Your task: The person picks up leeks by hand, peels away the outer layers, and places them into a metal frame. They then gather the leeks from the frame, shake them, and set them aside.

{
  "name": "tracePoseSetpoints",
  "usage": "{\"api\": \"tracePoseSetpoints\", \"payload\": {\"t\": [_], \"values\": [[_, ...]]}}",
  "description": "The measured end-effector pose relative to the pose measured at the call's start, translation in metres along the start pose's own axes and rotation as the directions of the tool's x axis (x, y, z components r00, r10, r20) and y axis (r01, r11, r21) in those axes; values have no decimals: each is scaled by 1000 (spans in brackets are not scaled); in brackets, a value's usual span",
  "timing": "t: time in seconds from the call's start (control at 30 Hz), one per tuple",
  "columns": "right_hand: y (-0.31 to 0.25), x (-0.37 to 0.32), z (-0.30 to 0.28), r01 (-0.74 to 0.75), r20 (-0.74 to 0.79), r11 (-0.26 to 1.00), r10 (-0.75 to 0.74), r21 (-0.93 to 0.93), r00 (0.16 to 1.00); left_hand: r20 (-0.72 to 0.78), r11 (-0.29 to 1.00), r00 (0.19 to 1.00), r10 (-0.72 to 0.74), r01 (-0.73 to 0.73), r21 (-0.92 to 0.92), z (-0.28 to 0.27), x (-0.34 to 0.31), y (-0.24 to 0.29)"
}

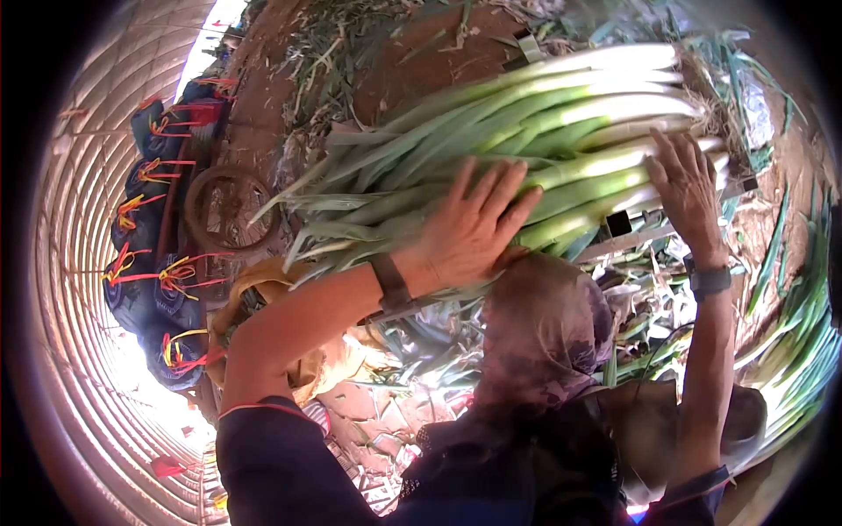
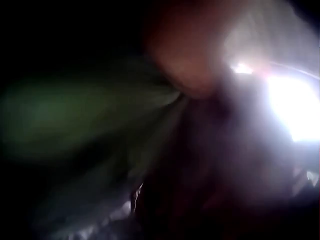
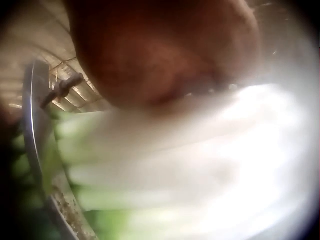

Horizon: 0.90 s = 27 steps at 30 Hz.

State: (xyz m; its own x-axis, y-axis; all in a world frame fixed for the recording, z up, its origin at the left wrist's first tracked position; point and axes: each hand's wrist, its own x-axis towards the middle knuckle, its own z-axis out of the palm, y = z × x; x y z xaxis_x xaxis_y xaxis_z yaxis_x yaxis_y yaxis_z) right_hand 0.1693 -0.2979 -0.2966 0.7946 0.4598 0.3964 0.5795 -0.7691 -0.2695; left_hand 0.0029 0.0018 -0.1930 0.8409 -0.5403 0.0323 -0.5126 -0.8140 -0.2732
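Note:
A thick layer of long green onions lies across a metal rack in the head view, white ends to the right and leaves to the left. My left hand rests on the leafy part, its fingers spread and straight. Over the white stalks near the root end lies my right hand, fingers extended and touching them. In the right wrist view, white stalks run beneath the hand, beside a curved metal strip. The left wrist view is dark and blurred, with green leaves beside part of the hand.
Loose leaves and trimmings litter the ground around the rack. More green onions lie at the right. Dark bundles with coloured ties line the ribbed wall at left, near a round ring. A patterned head covering fills the lower middle.

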Motion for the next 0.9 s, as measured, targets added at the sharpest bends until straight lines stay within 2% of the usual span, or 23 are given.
{"api": "tracePoseSetpoints", "payload": {"t": [0.07, 0.1, 0.13, 0.2, 0.23, 0.27, 0.3, 0.33, 0.37, 0.4, 0.43, 0.47, 0.5, 0.57, 0.6, 0.63, 0.67, 0.73, 0.8, 0.83, 0.87, 0.9], "values": [[2, 3, 4, 81, 11, 997, -81, 2, 997, 0, 998, 1000, -2, 2, -66, 10, 3, -2], [1, 5, 2, 56, 27, 997, -58, 49, 998, 21, 995, 1000, -15, 17, -96, 9, 3, -4], [2, 4, 9, 30, -9, 999, -30, 16, 1000, 34, 992, 999, -20, 24, -126, 6, 5, -5], [14, 0, 19, 272, -93, 947, -290, -169, 952, 95, 992, 995, -26, 37, -120, -8, 10, -2], [3, 6, 12, 7, -48, 955, 8, 297, 999, 133, 990, 991, -16, 35, -136, -22, 13, 0], [7, 5, 25, 200, -253, 960, -148, 194, 956, 215, 988, 974, -69, 96, -122, -38, 17, 4], [12, 7, 61, 100, -282, 977, -43, 189, 958, 178, 949, 982, -61, 112, -294, -44, 18, 2], [7, 16, 57, -65, -20, 991, 68, 117, 998, 265, 934, 963, -44, 134, -332, -56, 23, -3], [3, 10, 58, -21, -165, 999, 15, -36, 986, 347, 870, 936, -54, 214, -444, -68, 31, -9], [-6, 10, 30, -69, 14, 982, 73, -178, 997, 407, 855, 913, -41, 243, -459, -87, 44, -12], [-6, 24, -18, -264, 437, 954, 180, 141, 882, 344, 890, 938, -51, 199, -411, -94, 60, -9], [-15, 12, 5, -256, 180, 961, 235, 105, 955, 284, 926, 955, -88, 184, -330, -97, 71, -12], [-13, 12, 0, -279, 235, 955, 249, 101, 940, 262, 928, 964, -52, 143, -344, -77, 78, -13], [-12, 12, -9, -280, 307, 954, 236, 108, 922, 360, 940, 931, 62, 67, -335, -25, 81, -11], [-9, 12, -10, -267, 320, 959, 223, 99, 921, 364, 958, 929, 61, 48, -284, -18, 78, -9], [-9, 15, 3, -272, 214, 943, 231, 192, 949, 345, 958, 937, 59, 44, -282, -10, 77, -9], [5, -1, -18, -174, 163, 915, 121, 364, 979, 353, 960, 934, 54, 48, -274, -11, 70, -9], [29, -17, -30, -87, -19, 839, 116, 537, 993, 359, 965, 933, 19, 76, -250, -14, 63, 0], [71, -51, -51, -82, -52, 916, 111, 393, 992, 360, 964, 933, 13, 83, -251, -8, 62, 4], [102, -76, -63, 14, -92, 943, 18, 332, 996, 344, 947, 939, -4, 114, -301, -2, 57, -1], [136, -103, -79, -180, 258, 947, 110, 264, 960, 330, 927, 943, -30, 150, -344, 0, 55, -4], [168, -141, -104, -312, 398, 936, 227, 164, 889, 366, 930, 930, -35, 164, -328, -4, 58, -3]]}}
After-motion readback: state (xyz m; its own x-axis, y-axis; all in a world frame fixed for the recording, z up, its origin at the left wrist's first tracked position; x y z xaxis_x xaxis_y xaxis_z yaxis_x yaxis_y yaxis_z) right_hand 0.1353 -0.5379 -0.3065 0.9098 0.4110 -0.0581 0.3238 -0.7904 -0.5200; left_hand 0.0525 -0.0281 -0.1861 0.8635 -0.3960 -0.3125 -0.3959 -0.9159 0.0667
